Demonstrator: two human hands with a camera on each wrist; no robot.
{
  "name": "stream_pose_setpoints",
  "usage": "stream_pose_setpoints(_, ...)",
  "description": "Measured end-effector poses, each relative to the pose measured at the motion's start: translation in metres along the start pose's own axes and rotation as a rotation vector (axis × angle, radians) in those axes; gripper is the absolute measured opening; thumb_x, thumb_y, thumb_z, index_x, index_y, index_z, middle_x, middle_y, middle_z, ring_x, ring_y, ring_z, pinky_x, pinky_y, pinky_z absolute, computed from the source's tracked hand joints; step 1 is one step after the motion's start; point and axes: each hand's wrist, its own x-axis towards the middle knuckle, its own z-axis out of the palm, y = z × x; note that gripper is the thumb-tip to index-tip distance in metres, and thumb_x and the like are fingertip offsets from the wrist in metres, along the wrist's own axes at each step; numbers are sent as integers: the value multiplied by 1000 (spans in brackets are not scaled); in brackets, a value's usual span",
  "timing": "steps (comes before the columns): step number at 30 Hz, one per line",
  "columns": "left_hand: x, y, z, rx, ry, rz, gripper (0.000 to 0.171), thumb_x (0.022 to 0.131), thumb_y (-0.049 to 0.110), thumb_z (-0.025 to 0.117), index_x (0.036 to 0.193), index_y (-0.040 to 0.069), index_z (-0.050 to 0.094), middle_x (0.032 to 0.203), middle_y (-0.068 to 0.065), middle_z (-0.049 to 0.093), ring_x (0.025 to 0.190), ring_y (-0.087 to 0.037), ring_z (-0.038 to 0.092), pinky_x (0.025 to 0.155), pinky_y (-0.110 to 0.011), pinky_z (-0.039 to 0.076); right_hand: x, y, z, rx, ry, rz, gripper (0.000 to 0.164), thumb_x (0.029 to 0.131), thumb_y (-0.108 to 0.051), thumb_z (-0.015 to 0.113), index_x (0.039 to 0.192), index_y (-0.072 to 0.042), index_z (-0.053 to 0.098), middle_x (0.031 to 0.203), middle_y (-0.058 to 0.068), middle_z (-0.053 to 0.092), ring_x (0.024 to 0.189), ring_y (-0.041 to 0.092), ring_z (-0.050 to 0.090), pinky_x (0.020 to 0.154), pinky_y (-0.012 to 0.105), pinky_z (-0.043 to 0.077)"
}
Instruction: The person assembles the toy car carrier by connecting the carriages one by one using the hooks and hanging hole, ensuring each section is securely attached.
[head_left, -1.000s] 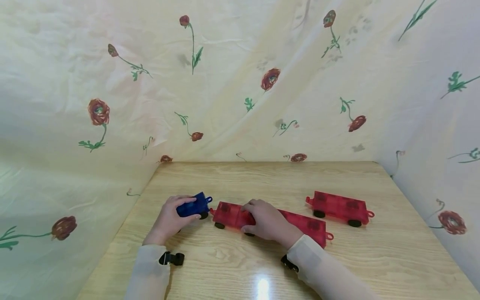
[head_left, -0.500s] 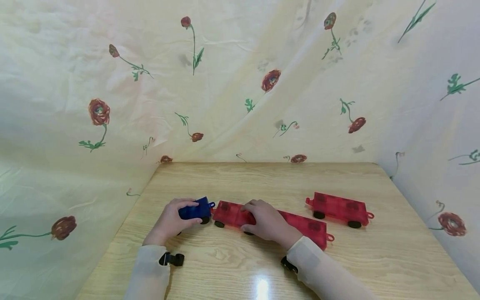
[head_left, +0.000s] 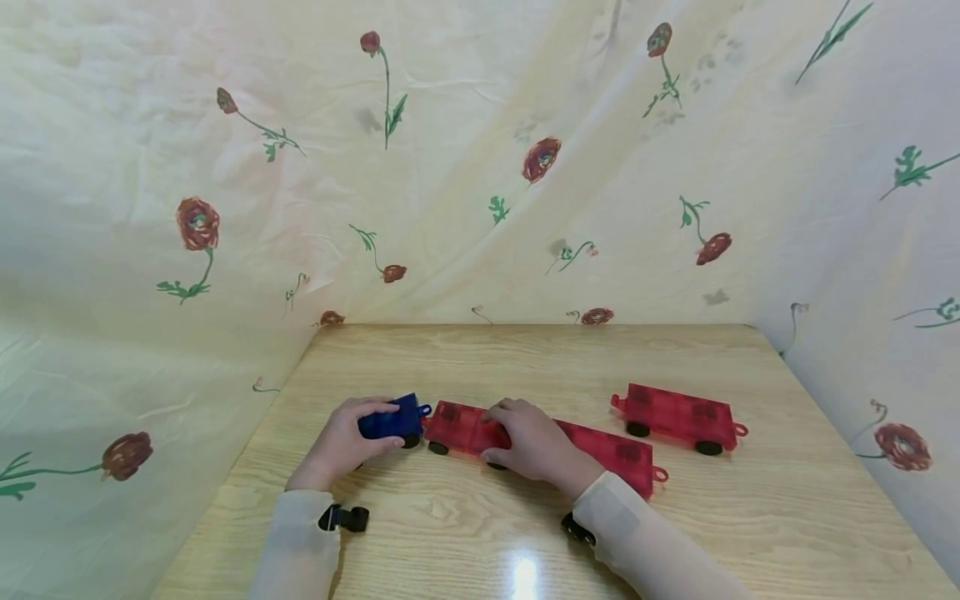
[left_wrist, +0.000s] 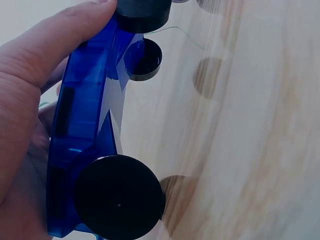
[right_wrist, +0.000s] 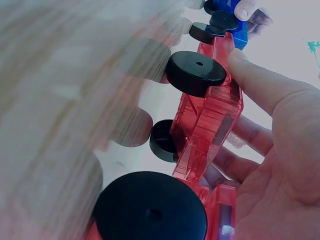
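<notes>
My left hand [head_left: 341, 440] grips a blue translucent toy car base [head_left: 405, 419] with black wheels, thumb on the near side. A ring sticks out from its right end and meets the left end of a red toy car base [head_left: 452, 427]; whether it sits over the hook is too small to tell. My right hand [head_left: 538, 443] holds that red base with thumb and fingers on opposite sides. Behind it, to the right, a second red car base [head_left: 615, 457] stands end to end with the first, their joint hidden by my hand. Wheels [right_wrist: 196, 74] show in the right wrist view.
Another red car base [head_left: 678, 415] stands apart at the right, a hook on its left end and a ring on its right. All stand on a wooden table [head_left: 450, 533], with flowered cloth [head_left: 465, 167] hanging around the back and sides.
Between one second and half a second ago, the blue base moved slightly right and nearer, bringing its ring to the red base's end. The right hand has barely moved.
</notes>
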Motion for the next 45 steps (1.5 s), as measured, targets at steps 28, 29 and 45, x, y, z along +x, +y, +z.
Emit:
stream_pose_setpoints(28,-1,-2,-4,26,-57,-20,55,81,37,92,132,29,73,151,0,57,144,-36,45,114,-65,37,0,3,1,21,-14,-6,51,89,-40,85,130,-13,71,126,3,65,117,27,61,101,47,51)
stream_pose_setpoints(29,-1,-2,-4,25,-61,-21,55,81,37,92,132,29,73,151,0,57,144,-36,44,114,-65,37,0,3,1,24,-15,-5,51,90,-40,85,130,-13,70,127,3,65,117,27,61,102,47,51)
stream_pose_setpoints(45,-2,-7,-7,63,-90,-32,53,82,36,91,132,30,73,154,2,55,144,-36,44,116,-63,35,0,5,3,31,-13,-9,50,90,-40,85,130,-14,71,128,2,65,118,27,61,103,47,51)
